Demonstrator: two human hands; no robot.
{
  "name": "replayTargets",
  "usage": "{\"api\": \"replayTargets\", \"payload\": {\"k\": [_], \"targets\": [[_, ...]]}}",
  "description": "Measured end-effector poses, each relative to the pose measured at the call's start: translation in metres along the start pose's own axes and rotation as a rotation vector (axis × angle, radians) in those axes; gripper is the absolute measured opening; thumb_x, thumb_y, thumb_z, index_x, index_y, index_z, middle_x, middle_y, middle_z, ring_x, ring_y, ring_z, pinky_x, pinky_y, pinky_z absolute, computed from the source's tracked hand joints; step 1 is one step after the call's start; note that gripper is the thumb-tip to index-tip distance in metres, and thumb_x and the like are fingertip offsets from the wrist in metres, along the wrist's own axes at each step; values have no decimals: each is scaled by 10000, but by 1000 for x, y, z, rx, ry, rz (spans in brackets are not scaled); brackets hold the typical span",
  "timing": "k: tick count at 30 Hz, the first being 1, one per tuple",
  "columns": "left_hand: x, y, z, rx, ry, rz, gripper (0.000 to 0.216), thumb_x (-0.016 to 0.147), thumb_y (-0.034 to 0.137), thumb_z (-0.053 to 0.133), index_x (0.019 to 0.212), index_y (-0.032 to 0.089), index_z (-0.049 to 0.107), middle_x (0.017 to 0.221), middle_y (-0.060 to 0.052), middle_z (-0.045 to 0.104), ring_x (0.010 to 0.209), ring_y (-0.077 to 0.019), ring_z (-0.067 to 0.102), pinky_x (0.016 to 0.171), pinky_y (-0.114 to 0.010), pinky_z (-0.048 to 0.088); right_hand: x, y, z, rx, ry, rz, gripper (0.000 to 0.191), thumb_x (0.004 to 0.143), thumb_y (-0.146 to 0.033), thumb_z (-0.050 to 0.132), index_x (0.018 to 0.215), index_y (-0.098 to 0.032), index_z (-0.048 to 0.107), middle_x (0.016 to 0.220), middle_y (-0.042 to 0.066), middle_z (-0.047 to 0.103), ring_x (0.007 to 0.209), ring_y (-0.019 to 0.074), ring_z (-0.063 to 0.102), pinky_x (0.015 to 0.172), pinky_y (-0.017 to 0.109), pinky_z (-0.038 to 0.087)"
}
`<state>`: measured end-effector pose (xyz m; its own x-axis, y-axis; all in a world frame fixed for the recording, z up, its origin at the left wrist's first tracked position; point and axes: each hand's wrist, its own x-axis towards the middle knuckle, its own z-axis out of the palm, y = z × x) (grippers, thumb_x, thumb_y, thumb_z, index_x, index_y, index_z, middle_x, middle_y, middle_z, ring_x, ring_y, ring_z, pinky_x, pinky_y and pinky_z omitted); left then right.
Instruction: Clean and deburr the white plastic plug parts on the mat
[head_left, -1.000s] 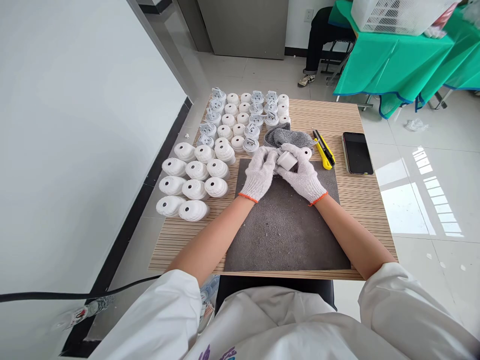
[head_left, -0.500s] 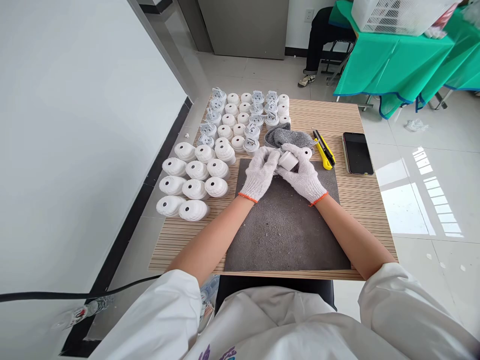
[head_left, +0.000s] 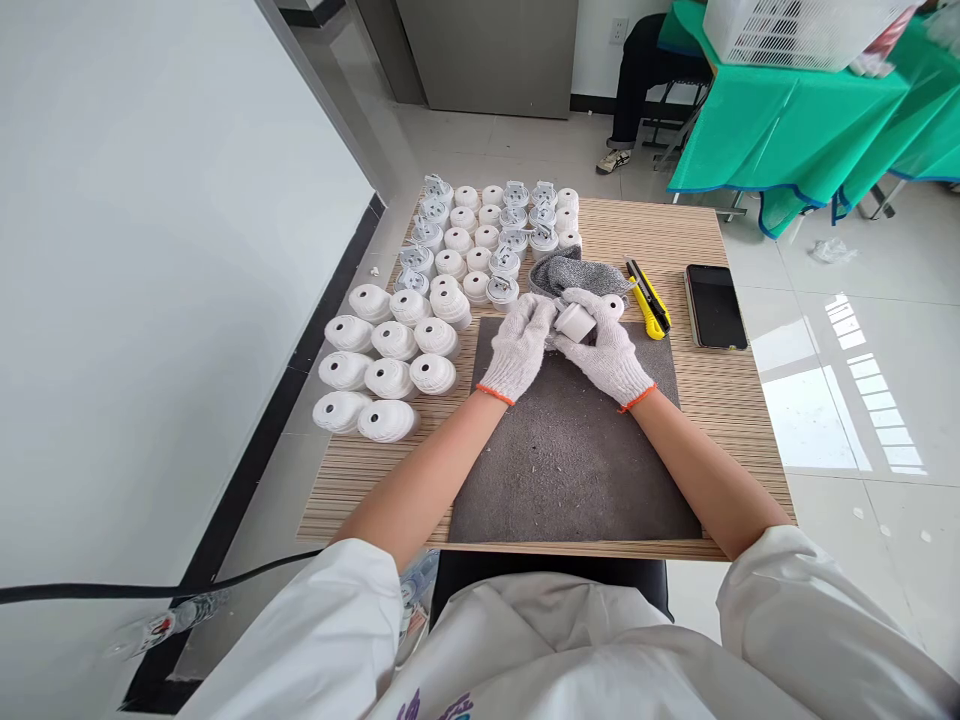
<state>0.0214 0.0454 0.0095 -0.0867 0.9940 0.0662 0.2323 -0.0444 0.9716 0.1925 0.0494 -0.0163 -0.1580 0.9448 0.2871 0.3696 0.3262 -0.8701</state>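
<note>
Left hand (head_left: pixel 519 347): gloved, fingers closed on the white plastic cap (head_left: pixel 576 321).
Right hand (head_left: pixel 609 352): gloved, gripping that cap from beneath.
Cap: between both hands, above the grey mat (head_left: pixel 570 460).
Utility knife (head_left: pixel 648 298): just right of the right hand.

Gloved fingers of the left hand (head_left: pixel 517 345) and right hand (head_left: pixel 609 352) wrap most of the white plastic part (head_left: pixel 576 321), hiding its shape and the grey cloth's (head_left: pixel 577 272) near edge. The picture's top edge cuts off a seated person (head_left: pixel 637 70) and a white basket (head_left: pixel 795 35).
</note>
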Motion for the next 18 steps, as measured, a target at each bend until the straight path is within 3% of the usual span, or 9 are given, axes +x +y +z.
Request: {"api": "replayTargets", "payload": {"k": [10,18], "targets": [[0,-6,-1,82,-2,65,251,1155,272,515,976,255,691,1026,10,771,1006,-178,699,1022,-327,535,2,4,2,30,20,7,661,845,-381,828,1484,-327,666,1565,43,692,1506,315,644,1358,560,476],[-1,1,-2,16,-56,-9,258,1161,282,494,974,250,669,957,14,725,924,-176,670,932,-324,529,2,0,1,17,12,15,656,830,-384,829,1462,-315,669,1554,56,695,1512,325,638,1357,566,475]]}}
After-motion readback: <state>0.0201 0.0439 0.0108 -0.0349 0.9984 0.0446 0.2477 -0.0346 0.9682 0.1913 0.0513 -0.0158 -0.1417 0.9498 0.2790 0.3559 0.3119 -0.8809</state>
